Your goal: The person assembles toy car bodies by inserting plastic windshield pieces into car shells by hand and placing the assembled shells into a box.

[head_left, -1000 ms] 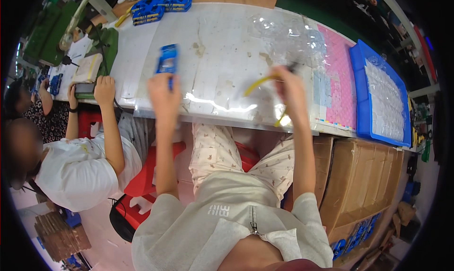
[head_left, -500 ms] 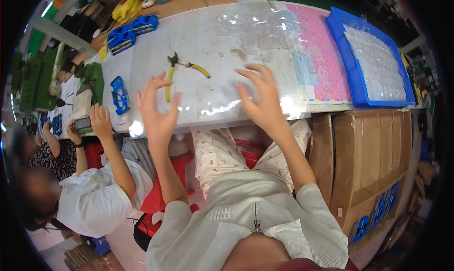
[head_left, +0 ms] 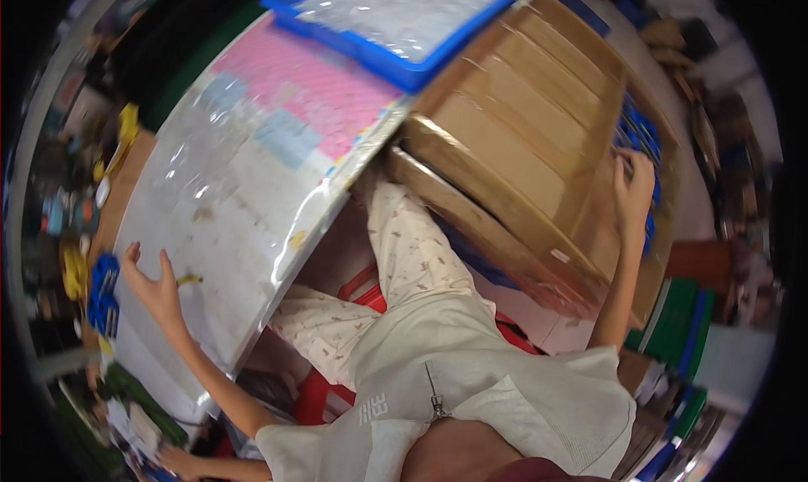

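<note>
My left hand hovers above the white tabletop, thumb and fingers apart, holding nothing. Near it, a yellow handle end of the pliers shows; the rest is hidden or blurred. On the far right, my right hand reaches into a cardboard box beside several blue plastic frames. Its fingers are bent, with a gap between thumb and forefinger, and nothing can be seen gripped. I cannot tell whether the fingertips touch a frame.
A blue tray of clear plastic pieces stands at the table's far end, beside a pink patterned sheet. Large cardboard boxes stand right of the table. Blue frames lie at the left edge. Another person's hand is at lower left.
The view has swung to the right. My right hand has left the table and moved into the cardboard box with the blue frames. My left hand stays over the table, further left in view.
</note>
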Motion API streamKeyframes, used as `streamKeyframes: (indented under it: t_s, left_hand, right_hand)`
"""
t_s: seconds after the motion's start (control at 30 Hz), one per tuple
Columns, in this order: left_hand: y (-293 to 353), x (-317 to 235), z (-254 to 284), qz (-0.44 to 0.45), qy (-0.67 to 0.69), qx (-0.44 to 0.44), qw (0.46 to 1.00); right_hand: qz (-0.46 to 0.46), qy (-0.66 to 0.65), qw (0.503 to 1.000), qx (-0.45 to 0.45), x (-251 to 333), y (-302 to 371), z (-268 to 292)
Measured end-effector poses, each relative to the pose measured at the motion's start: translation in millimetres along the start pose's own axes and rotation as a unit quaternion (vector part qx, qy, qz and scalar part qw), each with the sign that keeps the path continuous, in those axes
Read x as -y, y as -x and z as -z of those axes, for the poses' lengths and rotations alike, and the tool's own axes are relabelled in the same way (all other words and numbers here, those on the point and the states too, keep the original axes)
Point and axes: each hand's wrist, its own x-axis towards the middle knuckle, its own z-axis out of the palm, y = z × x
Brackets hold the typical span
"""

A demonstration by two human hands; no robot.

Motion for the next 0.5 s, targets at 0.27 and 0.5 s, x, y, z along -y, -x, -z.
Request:
streamKeyframes:
  t_s: [0.27,0.5]
  left_hand:
    - [-28.6,52.5,-83.2,-0.075,-0.063,0.103,0.990]
    - [-27.4,37.7,-71.1,-0.060,-0.141,0.041,0.987]
  right_hand:
    - [-0.344,0.143,0.876,0.306,-238.0,52.9,-40.9]
    - [-0.308,0.130,0.865,0.375,-224.4,55.2,-41.0]
